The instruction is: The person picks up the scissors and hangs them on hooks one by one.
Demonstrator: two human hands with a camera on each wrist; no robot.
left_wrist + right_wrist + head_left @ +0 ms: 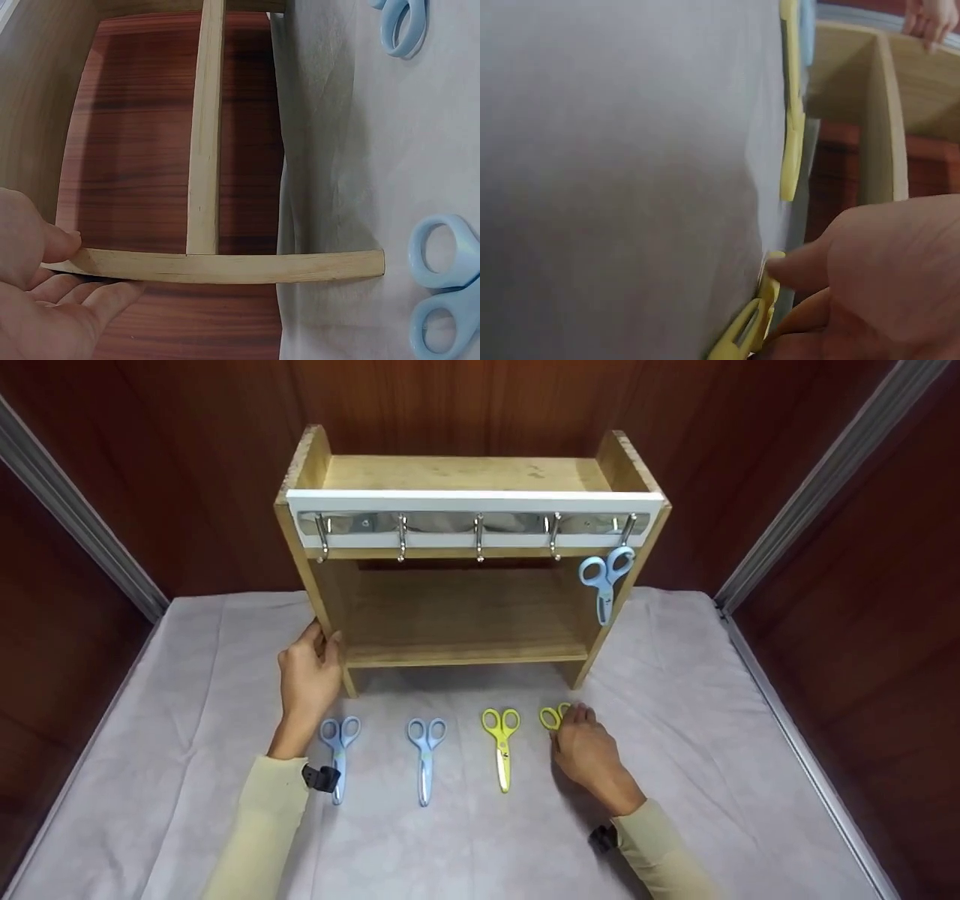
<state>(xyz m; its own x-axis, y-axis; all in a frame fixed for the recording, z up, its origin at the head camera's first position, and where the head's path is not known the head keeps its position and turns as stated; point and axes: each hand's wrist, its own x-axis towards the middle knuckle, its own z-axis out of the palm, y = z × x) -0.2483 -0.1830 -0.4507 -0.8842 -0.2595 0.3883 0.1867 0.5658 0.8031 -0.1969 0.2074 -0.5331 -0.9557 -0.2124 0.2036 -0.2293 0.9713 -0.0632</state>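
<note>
My left hand (311, 679) grips the left side panel (225, 268) of a small wooden shelf (465, 656), thumb on one face and fingers on the other. Over at the right, my right hand (589, 746) pinches a pair of yellow scissors (543, 715) lying on the cloth; its thumb is on a handle loop in the right wrist view, and the hand covers most of the blades from above. Just left lies a second pair of yellow scissors (503, 754). Two pairs of light blue scissors, one in the middle (425, 757) and one by my left wrist (340, 746), complete the row.
Across the shelf's top front runs a white rail (480, 497) with several metal hooks (478, 538). Light blue scissors (604, 592) hang from the rightmost hook. A grey cloth (712, 765) covers the table, and dark reddish wood panels (465, 405) enclose it at the back and sides.
</note>
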